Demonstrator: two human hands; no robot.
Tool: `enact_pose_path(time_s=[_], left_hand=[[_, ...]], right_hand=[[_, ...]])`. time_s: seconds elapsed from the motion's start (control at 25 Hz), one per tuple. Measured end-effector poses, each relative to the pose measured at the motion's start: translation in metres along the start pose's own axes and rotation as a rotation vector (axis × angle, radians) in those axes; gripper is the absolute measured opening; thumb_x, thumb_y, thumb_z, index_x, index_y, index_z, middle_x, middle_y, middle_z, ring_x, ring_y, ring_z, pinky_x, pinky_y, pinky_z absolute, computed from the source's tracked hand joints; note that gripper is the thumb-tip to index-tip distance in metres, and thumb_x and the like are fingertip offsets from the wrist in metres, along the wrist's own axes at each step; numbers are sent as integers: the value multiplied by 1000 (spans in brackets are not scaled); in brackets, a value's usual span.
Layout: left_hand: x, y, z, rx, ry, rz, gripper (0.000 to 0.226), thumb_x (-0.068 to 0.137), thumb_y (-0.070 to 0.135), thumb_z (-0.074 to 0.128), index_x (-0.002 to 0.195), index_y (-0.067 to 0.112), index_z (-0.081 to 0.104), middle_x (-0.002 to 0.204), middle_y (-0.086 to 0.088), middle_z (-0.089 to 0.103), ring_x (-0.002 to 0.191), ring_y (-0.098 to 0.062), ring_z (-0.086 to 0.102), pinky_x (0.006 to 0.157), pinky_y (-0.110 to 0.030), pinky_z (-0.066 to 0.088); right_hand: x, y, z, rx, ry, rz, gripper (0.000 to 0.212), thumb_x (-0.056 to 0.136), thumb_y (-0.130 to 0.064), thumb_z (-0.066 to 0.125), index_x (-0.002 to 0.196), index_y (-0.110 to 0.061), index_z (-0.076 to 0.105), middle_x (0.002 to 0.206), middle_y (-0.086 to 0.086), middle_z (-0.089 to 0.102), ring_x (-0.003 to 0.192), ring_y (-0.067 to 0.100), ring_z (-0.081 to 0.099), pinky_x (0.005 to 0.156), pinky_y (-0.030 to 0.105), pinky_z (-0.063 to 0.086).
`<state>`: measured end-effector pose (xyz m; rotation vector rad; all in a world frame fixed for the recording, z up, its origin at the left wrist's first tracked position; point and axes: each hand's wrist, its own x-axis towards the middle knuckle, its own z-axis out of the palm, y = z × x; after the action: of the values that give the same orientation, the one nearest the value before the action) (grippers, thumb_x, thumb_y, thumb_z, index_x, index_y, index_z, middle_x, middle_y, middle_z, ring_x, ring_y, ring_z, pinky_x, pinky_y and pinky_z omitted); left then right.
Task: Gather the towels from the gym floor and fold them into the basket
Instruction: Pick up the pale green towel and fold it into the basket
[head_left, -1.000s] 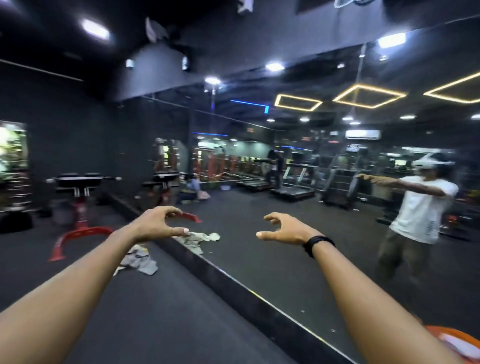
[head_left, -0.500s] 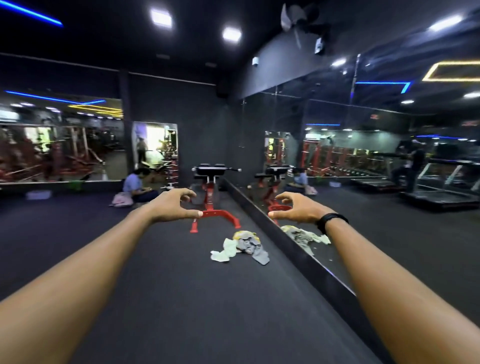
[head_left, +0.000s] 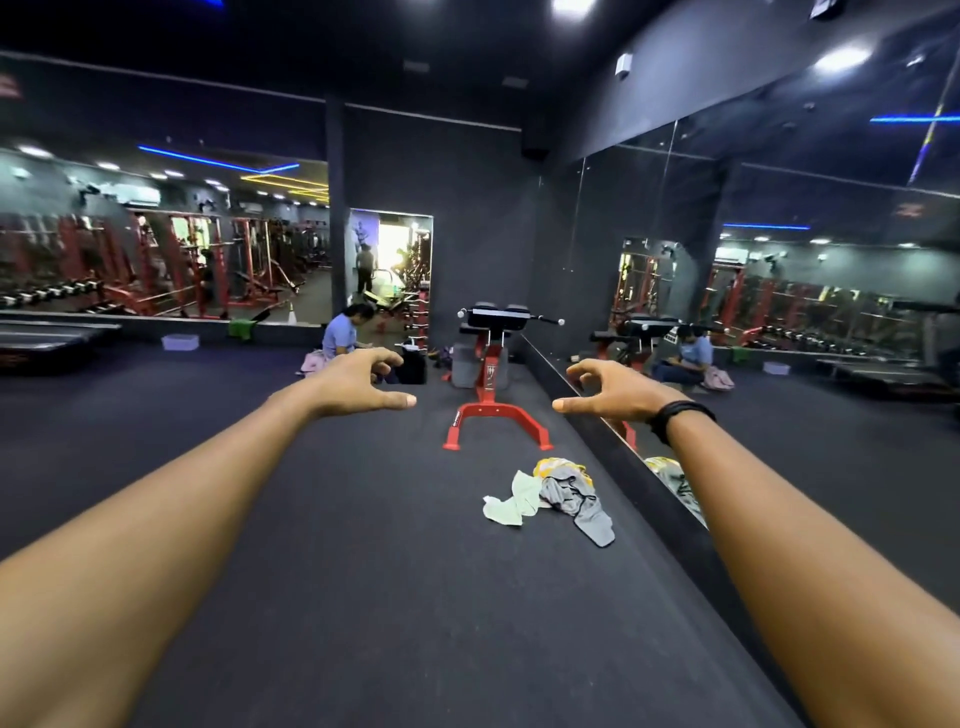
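A small heap of towels lies on the dark gym floor ahead, close to the mirror wall: a pale green towel (head_left: 511, 501), a grey towel (head_left: 579, 501) and a yellow one (head_left: 556, 466) behind them. Both my arms stretch forward above the floor. My left hand (head_left: 358, 384) is empty with curled, spread fingers. My right hand (head_left: 610, 391), with a black band on its wrist, is also empty with fingers apart. Both hands are well short of the heap and higher in the view. No basket is in sight.
A red exercise bench (head_left: 491, 384) stands just behind the towels. A mirror wall with a low dark ledge (head_left: 670, 512) runs along the right. A person in a blue shirt (head_left: 343, 335) sits on the floor at the back. Mirrors and weight racks fill the far left.
The view has swung left, away from the mirror, and drawn nearer to the towels, which now sit lower and to the right. Both hands stay outstretched and empty.
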<state>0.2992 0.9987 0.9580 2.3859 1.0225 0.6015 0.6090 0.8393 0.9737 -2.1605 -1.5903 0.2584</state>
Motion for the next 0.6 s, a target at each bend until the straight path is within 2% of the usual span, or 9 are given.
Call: enact_pose_path(time_s=[0.16,0.36,0.52,0.6], left_hand=[[112,-3,4,-13,-5,-6,73,74,46,77,137,26,47,135,-3,54,119,-16,52,99,-29,41],[242,-12,24,-11,-20,11,71,76,44,76,137,25,47,134,-3,53,112,-14,53,91,-26,39],[346,-33,58,-14,-61,36,71,75,43,77,137,22,48,134,-4,53,120,-19,53,93,-27,40],[404,-47,77,-18,-73,69,71,75,42,78,136,21,49,133,-4,54,120,-19,53,96,-29,41]], right_hand=[[105,32,-16,3,-8,21,79,75,-52,74,140,-19,43,144,6,46,130,19,46,107,31,37],[216,78,-31,-9,-4,62,78,76,-53,73,140,-21,43,141,8,48,127,20,48,104,32,40],[296,123,-30,-14,4,96,76,78,-49,73,141,-19,42,143,8,46,130,21,46,105,32,40],[344,148,-25,1,18,122,77,75,-50,74,139,-19,45,141,7,49,126,20,49,103,37,45]])
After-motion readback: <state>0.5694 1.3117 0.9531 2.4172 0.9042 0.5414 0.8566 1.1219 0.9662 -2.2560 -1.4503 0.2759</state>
